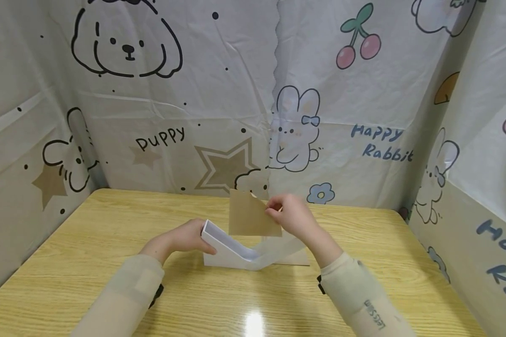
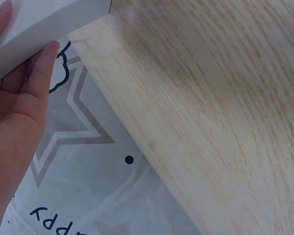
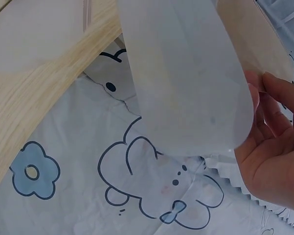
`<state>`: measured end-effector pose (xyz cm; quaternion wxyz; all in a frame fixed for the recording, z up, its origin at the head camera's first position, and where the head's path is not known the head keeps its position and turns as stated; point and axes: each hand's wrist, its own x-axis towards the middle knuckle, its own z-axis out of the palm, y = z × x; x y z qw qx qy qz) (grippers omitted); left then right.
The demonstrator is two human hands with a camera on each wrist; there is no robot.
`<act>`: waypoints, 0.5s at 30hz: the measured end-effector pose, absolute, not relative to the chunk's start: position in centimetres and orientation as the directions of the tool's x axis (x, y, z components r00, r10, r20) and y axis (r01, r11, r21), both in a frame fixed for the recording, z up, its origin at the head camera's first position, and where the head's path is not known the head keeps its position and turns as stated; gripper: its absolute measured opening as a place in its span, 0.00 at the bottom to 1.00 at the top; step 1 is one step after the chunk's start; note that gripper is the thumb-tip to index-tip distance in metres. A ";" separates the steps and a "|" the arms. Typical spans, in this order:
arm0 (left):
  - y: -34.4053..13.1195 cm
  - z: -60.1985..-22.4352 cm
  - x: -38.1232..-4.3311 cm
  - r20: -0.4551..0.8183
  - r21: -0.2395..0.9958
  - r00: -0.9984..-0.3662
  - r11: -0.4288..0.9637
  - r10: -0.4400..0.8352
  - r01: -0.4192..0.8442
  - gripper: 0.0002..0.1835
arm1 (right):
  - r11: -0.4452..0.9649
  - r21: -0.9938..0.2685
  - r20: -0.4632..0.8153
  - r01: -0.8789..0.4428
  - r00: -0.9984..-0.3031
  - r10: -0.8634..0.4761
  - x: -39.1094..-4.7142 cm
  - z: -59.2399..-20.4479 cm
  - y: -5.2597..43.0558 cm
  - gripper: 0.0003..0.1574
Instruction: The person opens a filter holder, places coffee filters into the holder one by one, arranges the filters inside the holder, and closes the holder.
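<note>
Left hand point(image 1: 187, 237) grips a white, open-ended box point(image 1: 228, 255), perhaps cardboard — right hand point(image 1: 293, 216) pinches a flat tan paper sheet point(image 1: 250, 218).

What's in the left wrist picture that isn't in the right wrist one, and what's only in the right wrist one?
Only left wrist: the left hand, holding a white box, and some dark letters on the cloth.

Only right wrist: the right hand, pinching a brown sheet, plus a cloudy, round-ended flap, a bunny drawing and a blue flower.

Both: the wooden tabletop and the patterned cloth.
</note>
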<state>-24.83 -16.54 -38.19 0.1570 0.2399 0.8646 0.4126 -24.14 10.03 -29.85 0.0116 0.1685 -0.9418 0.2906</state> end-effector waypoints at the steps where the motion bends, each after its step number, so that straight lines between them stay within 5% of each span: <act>1: -16.5 -38.2 -24.8 -0.074 0.788 -0.836 0.545 0.544 0.285 0.19 | 0.774 -0.541 0.123 -0.329 -0.941 -0.314 -24.1 -29.9 9.9 0.05; 15: -16.6 -38.1 -24.9 -0.075 0.769 -0.833 0.564 0.548 0.302 0.19 | 0.787 -0.522 0.105 -0.329 -0.940 -0.323 -24.0 -31.1 8.8 0.05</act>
